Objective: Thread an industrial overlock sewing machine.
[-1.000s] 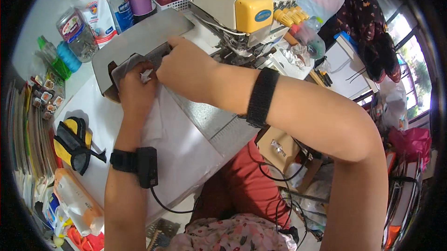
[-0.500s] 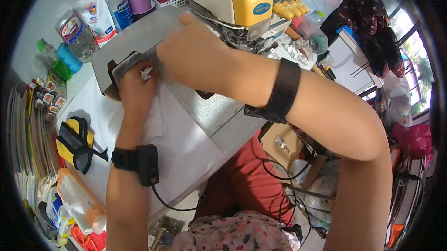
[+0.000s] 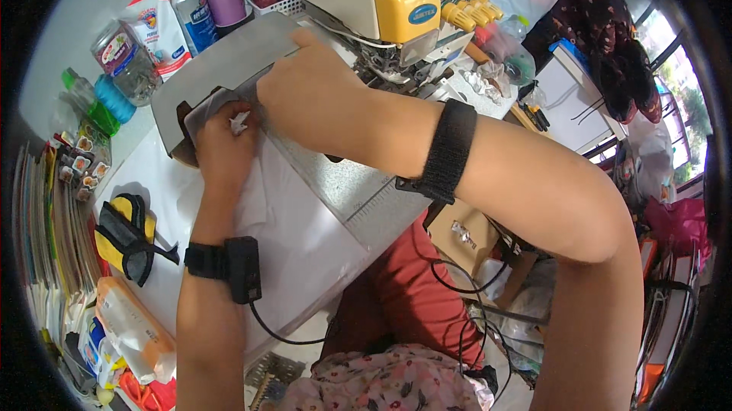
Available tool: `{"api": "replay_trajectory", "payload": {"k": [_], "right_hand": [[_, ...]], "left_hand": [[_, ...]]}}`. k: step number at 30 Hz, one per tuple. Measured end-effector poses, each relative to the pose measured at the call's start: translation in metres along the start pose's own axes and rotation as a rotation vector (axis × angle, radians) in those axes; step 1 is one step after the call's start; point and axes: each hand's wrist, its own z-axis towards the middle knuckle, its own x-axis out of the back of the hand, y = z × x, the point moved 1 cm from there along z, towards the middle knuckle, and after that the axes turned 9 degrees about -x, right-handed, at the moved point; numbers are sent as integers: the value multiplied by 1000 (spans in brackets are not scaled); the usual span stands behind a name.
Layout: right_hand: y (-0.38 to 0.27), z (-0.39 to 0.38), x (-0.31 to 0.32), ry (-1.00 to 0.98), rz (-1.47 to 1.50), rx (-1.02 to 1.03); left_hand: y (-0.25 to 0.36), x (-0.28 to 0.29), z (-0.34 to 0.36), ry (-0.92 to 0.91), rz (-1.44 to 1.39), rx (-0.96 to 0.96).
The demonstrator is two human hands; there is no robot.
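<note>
Beside a white and yellow sewing machine (image 3: 404, 14), my left hand (image 3: 225, 144) has its fingers curled on a crumpled white tissue or cloth (image 3: 239, 123), against a dark-edged recess in a grey metal cover (image 3: 183, 91). More white material (image 3: 252, 209) trails beneath that wrist onto the white sheet (image 3: 305, 258). My right hand (image 3: 313, 98) is closed at the right end of the recess, a finger reaching toward the machine; what it grips, if anything, is hidden. Both forearms wear black straps; the left one carries a small black box with a cable.
A jar (image 3: 126, 68), can (image 3: 191, 18), pouch and thread cone line the back, near a basket (image 3: 274, 3). Papers (image 3: 53, 220), a yellow-black padded item (image 3: 126, 239) and packets crowd the left. A cardboard box (image 3: 457, 243), cables and bags lie below the table's right side.
My right hand has risen toward the machine since a second ago, then drawn back slightly left. My left hand holds nearly the same place on the white material.
</note>
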Motion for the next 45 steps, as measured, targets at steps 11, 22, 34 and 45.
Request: {"api": "replay_trajectory", "payload": {"k": [11, 22, 34, 45], "right_hand": [[-12, -8, -6, -140, -20, -9], [2, -4, 9, 55, -20, -102], [-7, -7, -5, -39, 30, -23], [0, -2, 12, -37, -17, -70]], "left_hand": [[1, -1, 1, -22, -54, 11], [4, -1, 2, -25, -17, 14], [-2, -2, 0, -34, -69, 47], [-3, -3, 1, -44, -54, 29]]}}
